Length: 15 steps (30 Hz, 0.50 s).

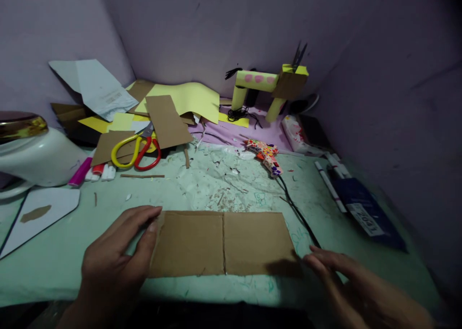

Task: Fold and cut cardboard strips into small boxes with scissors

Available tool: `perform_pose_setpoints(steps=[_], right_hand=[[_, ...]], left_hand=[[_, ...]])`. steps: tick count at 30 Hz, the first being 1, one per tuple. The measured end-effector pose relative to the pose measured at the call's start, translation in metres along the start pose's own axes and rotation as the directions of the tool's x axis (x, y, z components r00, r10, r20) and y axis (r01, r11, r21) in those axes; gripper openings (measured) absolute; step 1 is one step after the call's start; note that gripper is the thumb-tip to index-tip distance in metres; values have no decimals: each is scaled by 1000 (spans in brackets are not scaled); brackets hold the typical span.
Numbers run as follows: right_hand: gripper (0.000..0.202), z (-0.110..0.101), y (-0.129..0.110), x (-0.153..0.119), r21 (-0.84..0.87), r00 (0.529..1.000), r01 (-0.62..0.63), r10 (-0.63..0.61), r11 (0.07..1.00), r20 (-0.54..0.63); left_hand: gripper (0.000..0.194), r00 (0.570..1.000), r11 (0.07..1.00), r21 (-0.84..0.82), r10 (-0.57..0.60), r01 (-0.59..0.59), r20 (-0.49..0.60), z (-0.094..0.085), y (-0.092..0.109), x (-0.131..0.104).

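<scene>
A flat cardboard rectangle [256, 242] with a seam down its middle lies near the table's front edge. At its left end, my left hand [124, 252] has thumb and fingertips at the corner, a narrow gap between them. Beside the right end is my right hand [346, 276], thumb and fingers brought together next to the black cord; whether anything is pinched there is too dark to tell. Behind the cardboard rests a flower-patterned glue gun [265, 156], its cord running toward my right hand.
Scissors with yellow and red handles [155, 157] lie by cardboard and paper scraps. A yellow paper animal figure [256, 80] stands at the back. A blue packet [375, 216] and markers are right, a white pot [39, 156] left.
</scene>
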State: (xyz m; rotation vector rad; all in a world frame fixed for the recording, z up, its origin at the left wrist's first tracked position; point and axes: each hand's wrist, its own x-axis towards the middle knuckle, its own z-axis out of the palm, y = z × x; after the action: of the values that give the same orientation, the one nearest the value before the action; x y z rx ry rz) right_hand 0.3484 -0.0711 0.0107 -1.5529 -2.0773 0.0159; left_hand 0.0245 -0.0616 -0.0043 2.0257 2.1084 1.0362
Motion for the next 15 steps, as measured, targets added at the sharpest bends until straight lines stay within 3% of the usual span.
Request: perform_pose_setpoints(steps=[4,10,15], right_hand=[[30,13,-4,4,-19,998,29,-30,999,-47],[19,28,7,1,109,997,42,-34,993,-70],[27,29,7,3,101,1000,28,-28,995,-10]], left_hand=[[18,999,999,-41,-26,25,-20,2,-6,1],[12,996,991,-115,-69,62,-56,2,-6,3],[12,998,991,-117,-67,64,-20,3,-7,3]])
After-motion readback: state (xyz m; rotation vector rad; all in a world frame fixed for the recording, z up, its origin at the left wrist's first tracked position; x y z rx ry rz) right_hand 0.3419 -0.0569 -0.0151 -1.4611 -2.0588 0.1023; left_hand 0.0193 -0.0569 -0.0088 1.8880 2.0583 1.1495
